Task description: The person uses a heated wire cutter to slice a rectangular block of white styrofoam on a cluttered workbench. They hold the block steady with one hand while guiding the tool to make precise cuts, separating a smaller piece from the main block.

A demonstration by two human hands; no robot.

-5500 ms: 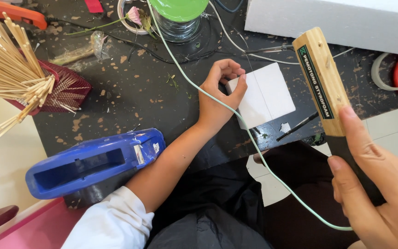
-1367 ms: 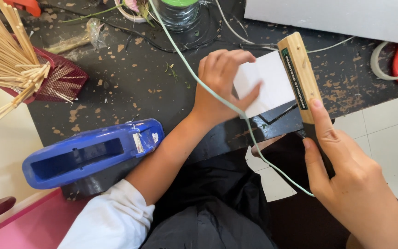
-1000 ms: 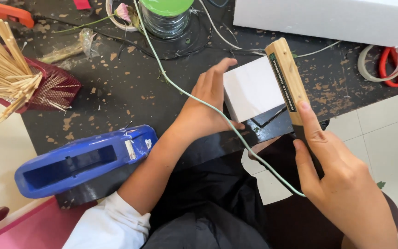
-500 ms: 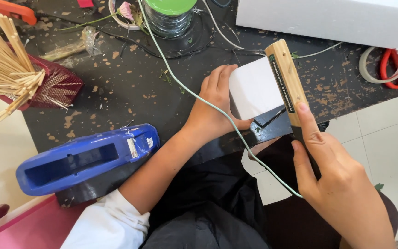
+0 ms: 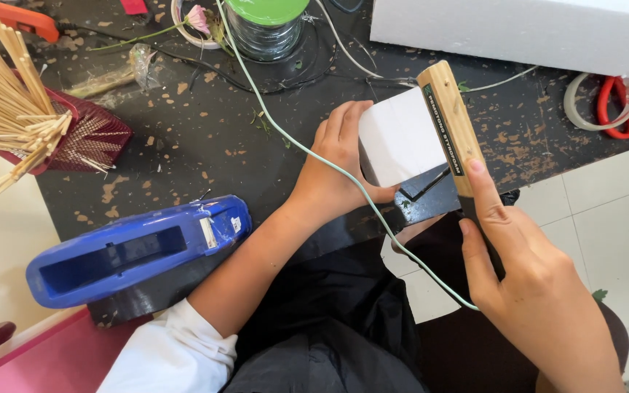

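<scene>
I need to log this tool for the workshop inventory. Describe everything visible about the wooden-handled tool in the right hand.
The wooden-handled tool is a long, pale, squared wooden bar with a dark printed strip along one side. The right hand grips its near end, index finger laid along it. It slants away over the black table's edge, lying against the right side of a white foam block that the left hand steadies.

Bright, even daylight, soft shadows; white foam block (image 5: 518, 29) far right glares; your edges perhaps slightly stretched.
</scene>
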